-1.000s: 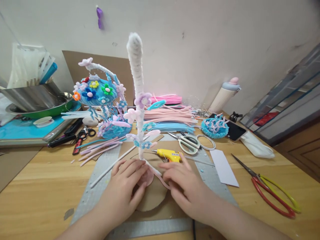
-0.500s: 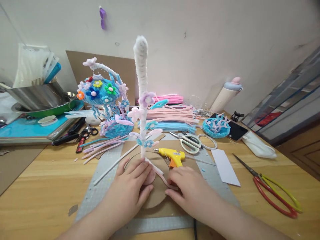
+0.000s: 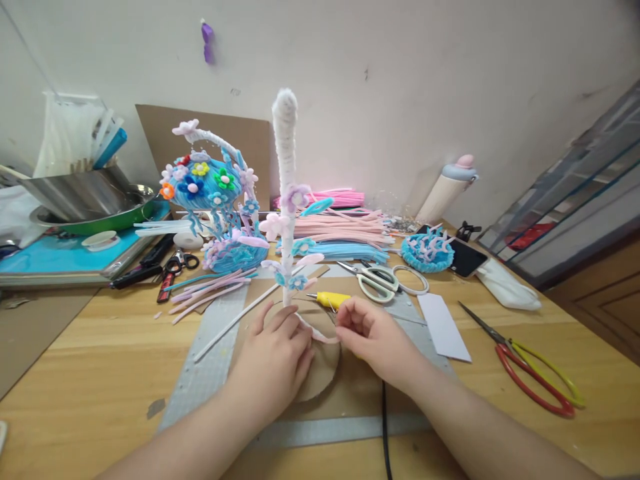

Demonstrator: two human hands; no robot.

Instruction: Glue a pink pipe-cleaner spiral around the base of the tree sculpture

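Your right hand (image 3: 373,335) is pinching the pink strip (image 3: 325,339) and has just been lifting it toward the glue gun (image 3: 331,300), probably drawing it snugger. Your left hand (image 3: 277,353) is covering the stem's foot, its hold unclear; the stem (image 3: 286,160) is standing above the disc (image 3: 321,383).

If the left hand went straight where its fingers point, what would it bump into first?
Probably the white fuzzy flower stem: it rises right at the tips of the left hand. They may already be touching, but its foot is hidden, so I can't be sure.
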